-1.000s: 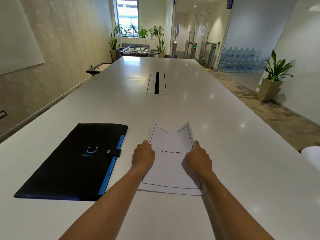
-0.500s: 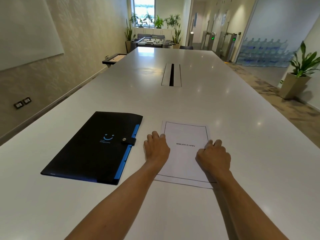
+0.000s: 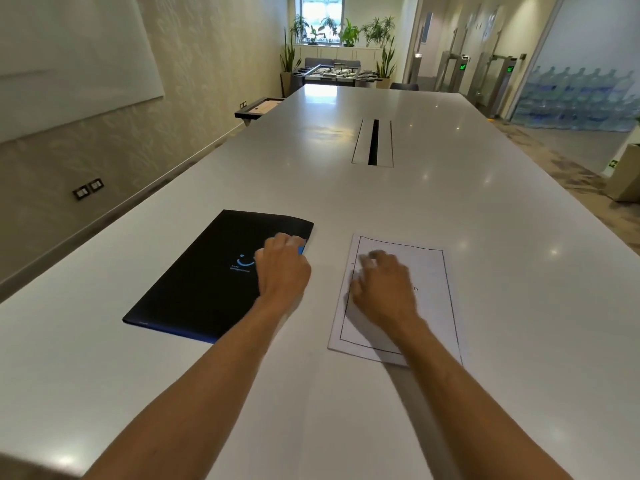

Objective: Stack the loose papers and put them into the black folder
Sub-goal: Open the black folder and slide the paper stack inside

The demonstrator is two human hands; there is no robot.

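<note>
So the papers [image 3: 398, 296] are squared up into one neat stack, lying flat on the white table [image 3: 450, 209], just right of the black folder [image 3: 207, 275] with a strip of bare table between them. I'd call the stacking half done. What's left: the folder is lying closed, so it has to be opened, then the stack goes in.

The left hand [image 3: 282, 268] is on the folder's right edge, about where the blue side shows. Its fingers [image 3: 284, 242] are curled down over that edge, and the clasp is hidden under the hand, so my guess is it's working on opening the thing. Can't tell whether it has actually pinched anything or is just resting there, since it's a bit blurred.

The right hand [image 3: 384, 289] is palm down over the stack, fingers loosely spread and pointing far-left, not gripping anything. Whether it's pressing the sheets or hovering just above them I honestly can't say, it's blurry too.

Farther out the long table has a cable slot [image 3: 373, 142] down the middle.
</note>
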